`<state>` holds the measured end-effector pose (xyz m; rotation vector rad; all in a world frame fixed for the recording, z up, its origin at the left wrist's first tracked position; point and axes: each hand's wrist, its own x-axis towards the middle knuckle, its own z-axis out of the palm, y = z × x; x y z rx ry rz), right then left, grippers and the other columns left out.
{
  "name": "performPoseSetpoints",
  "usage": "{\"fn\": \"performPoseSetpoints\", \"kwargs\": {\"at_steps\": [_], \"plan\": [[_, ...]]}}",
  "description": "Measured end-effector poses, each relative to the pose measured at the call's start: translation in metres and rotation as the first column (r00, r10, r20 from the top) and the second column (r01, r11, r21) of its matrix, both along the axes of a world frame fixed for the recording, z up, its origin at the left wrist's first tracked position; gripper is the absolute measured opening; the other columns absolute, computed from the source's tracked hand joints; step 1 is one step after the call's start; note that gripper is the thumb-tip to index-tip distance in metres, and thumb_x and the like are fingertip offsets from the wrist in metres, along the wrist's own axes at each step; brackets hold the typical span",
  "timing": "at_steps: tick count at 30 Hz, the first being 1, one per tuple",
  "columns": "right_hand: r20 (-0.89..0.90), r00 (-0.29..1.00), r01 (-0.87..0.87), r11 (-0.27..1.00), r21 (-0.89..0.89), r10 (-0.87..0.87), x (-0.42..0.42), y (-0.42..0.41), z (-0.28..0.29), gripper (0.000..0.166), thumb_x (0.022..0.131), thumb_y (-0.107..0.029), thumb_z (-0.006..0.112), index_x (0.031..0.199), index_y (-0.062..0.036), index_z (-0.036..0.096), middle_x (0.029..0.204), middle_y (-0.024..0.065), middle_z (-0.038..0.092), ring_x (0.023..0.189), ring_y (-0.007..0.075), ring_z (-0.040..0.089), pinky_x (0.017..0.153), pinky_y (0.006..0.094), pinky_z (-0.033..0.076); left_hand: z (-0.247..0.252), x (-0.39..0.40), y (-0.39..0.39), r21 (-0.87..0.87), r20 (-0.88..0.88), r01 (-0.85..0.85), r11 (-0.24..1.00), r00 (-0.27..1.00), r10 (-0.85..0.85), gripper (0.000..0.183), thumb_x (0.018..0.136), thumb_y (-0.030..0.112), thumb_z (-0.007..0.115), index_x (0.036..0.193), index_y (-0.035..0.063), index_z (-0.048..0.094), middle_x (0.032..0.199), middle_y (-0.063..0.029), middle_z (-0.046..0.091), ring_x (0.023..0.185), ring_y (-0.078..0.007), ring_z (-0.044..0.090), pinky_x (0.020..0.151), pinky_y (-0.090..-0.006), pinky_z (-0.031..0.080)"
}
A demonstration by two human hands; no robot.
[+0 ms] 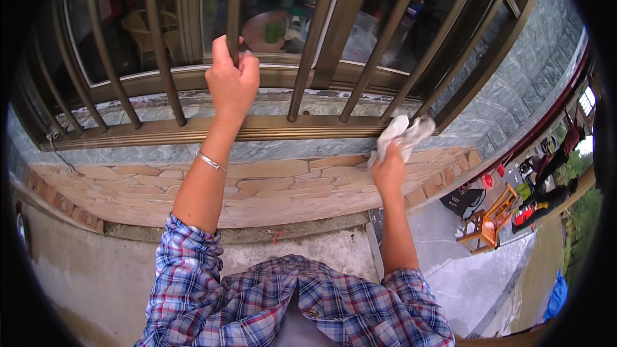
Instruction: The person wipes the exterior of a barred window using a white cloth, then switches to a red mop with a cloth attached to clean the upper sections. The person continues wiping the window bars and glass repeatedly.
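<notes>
My left hand is wrapped around one upright metal bar of a bronze-coloured window grille. A silver bangle circles that wrist. To the right, my right hand grips a crumpled white cloth, which lies against the grille's bottom rail near its right corner. The cloth's edges are slightly blurred. Behind the bars is a framed glass window, through which a wicker chair and a round table show.
Below the rail runs a stone-clad wall. On the paved floor at the right stand a wooden chair and a black bag. People in dark clothes are farther right, and a blue cloth or sheet shows at lower right.
</notes>
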<state>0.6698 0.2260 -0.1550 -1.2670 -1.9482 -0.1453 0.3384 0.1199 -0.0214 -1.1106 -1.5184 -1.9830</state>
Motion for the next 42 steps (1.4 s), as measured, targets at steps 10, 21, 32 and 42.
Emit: {"fn": "performPoseSetpoints", "kwargs": {"at_steps": [10, 21, 32, 42], "plan": [[-0.678, 0.448, -0.643, 0.737, 0.209, 0.583, -0.043, -0.063, 0.177, 0.042, 0.066, 0.004, 0.044, 0.103, 0.0051, 0.065, 0.096, 0.0086, 0.067, 0.086, 0.0157, 0.064, 0.079, 0.0274, 0.051, -0.002, -0.006, -0.008, -0.06, 0.003, 0.096, 0.994, 0.995, -0.096, 0.024, 0.084, 0.007, 0.059, 0.106, 0.0037, 0.051, 0.061, -0.0039, 0.05, 0.052, -0.0149, 0.049, 0.055, -0.0309, 0.044], [-0.05, 0.9, -0.405, 0.873, 0.271, 0.433, -0.111, -0.003, 0.113, 0.064, 0.07, -0.001, 0.065, 0.13, -0.0222, 0.058, 0.114, 0.0212, 0.049, 0.104, 0.0428, 0.052, 0.086, 0.0449, 0.047, 0.005, 0.006, 0.0, -0.041, 0.019, 0.028, 0.999, 0.999, -0.027, 0.024, 0.083, 0.008, 0.06, 0.105, 0.0041, 0.053, 0.061, -0.0055, 0.053, 0.053, -0.017, 0.054, 0.057, -0.0312, 0.047], [-0.53, 0.638, -0.613, 0.785, 0.09, 0.559, -0.021, -0.075, 0.136, 0.029, 0.081, 0.0, 0.058, 0.108, 0.0019, 0.068, 0.104, 0.0114, 0.069, 0.099, 0.0199, 0.063, 0.089, 0.0309, 0.048, 0.001, 0.006, -0.015, -0.091, 0.059, 0.203, 0.975, 0.978, -0.198, 0.03, 0.084, 0.005, 0.059, 0.113, 0.0025, 0.05, 0.068, 0.0012, 0.046, 0.061, -0.0082, 0.045, 0.059, -0.0253, 0.042], [-0.254, 0.763, -0.51, 0.795, 0.329, 0.595, -0.191, -0.067, 0.098, 0.058, 0.081, -0.013, 0.063, 0.138, -0.0089, 0.051, 0.128, 0.0226, 0.055, 0.117, 0.0391, 0.053, 0.099, 0.0398, 0.04, -0.066, 0.011, -0.076, -0.3, -0.134, 0.176, 0.938, 0.965, -0.224, 0.066, 0.08, 0.002, 0.061, 0.14, -0.0024, 0.035, 0.123, -0.0225, 0.051, 0.112, -0.034, 0.054, 0.095, -0.0378, 0.045]]}}
